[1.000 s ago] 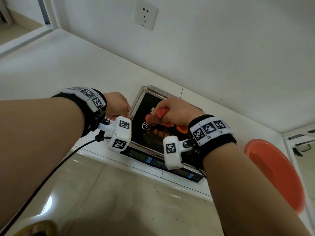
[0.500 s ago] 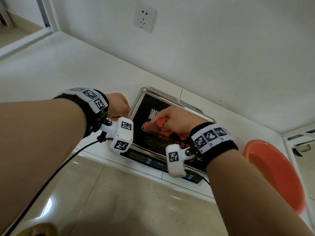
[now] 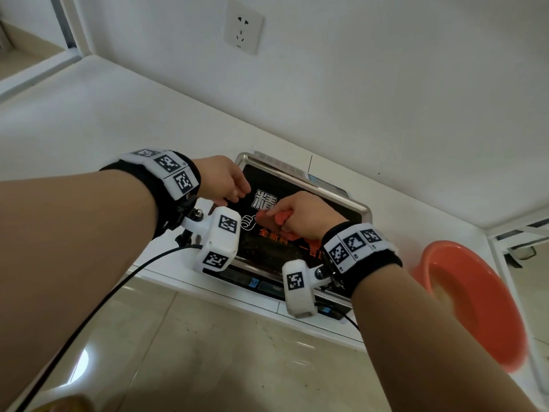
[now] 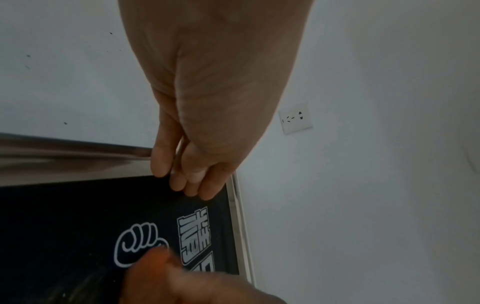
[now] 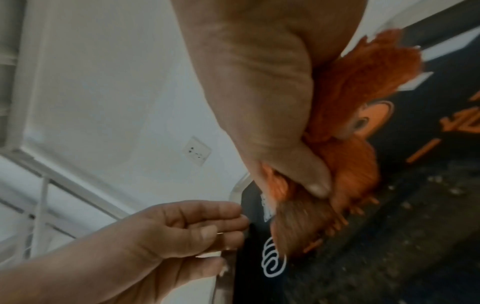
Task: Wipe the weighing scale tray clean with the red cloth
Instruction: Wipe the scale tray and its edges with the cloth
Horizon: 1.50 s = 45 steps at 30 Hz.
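Red cloth point(image 3: 274, 217) bunched in my clenched right hand point(image 3: 300, 215), rubbing tray point(image 3: 361, 205) centre | left hand point(image 3: 221, 179) pinches tray's left rim, steadying it, I judge.

Your right hand point(image 3: 300, 215) has drawn the red cloth point(image 3: 274, 218) nearer the scale tray's point(image 3: 267, 251) front edge, uncovering white lettering point(image 3: 264, 200).

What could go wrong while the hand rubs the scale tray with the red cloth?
1. The scale sits at the front edge of the counter; a hard rub toward the person might slide it off, though the left hand steadies the tray by its rim.
2. The right hand bunches the red cloth tightly, so dirt specks on the tray's near part may get pushed over the rim instead of picked up.
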{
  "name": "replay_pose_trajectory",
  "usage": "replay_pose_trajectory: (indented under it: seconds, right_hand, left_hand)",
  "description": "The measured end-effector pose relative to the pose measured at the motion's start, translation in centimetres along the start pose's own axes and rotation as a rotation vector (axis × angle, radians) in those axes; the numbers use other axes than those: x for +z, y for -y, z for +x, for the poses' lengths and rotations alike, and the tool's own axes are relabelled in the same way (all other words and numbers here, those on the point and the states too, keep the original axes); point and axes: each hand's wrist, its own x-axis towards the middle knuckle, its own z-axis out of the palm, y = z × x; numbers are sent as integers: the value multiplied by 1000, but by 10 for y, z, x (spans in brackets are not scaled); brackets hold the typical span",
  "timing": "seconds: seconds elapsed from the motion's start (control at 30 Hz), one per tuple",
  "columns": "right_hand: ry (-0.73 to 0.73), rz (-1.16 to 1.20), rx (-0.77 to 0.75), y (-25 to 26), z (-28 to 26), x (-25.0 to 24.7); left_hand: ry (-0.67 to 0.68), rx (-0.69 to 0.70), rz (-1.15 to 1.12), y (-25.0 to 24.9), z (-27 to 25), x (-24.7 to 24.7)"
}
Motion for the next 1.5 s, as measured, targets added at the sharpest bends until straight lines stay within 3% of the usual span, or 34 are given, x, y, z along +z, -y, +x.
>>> replay_pose_trajectory:
  seconds: [0.1, 0.23, 0.33, 0.57, 0.73, 0.87, 1.0, 1.17, 1.37, 1.5]
  right_hand:
    - [90, 50, -17, -3, -8, -8]
    - [-109, 157, 71, -21, -12, -24]
    - [-134, 115, 138, -28, -12, -16]
    - [104, 67, 107, -7, -10, 0]
    - [-26, 159, 128, -19, -5, -17]
    - [-27, 102, 211, -36, -6, -19]
    - [-157, 9, 196, -34, -3, -16]
    - [-177, 19, 200, -21, 0, -1]
    - [64, -30, 82, -6, -4, -4]
    - [-151, 69, 102, -13, 5, -14]
  left_hand:
    - [-17, 16, 10, -3, 0, 0]
    - [-47, 28, 49, -4, -2, 0]
    - [-27, 10, 51, -6, -2, 2]
    - [24, -4, 30, -12, -4, 9]
    - [-62, 35, 71, -10, -3, 6]
    - [-145, 46, 122, -7, -1, -4]
    - [-236, 38, 233, -6, -4, -6]
    - [-181, -5, 245, -5, -2, -6]
    - [-82, 6, 175, 0, -2, -2]
    - [-53, 3, 135, -2, -5, -4]
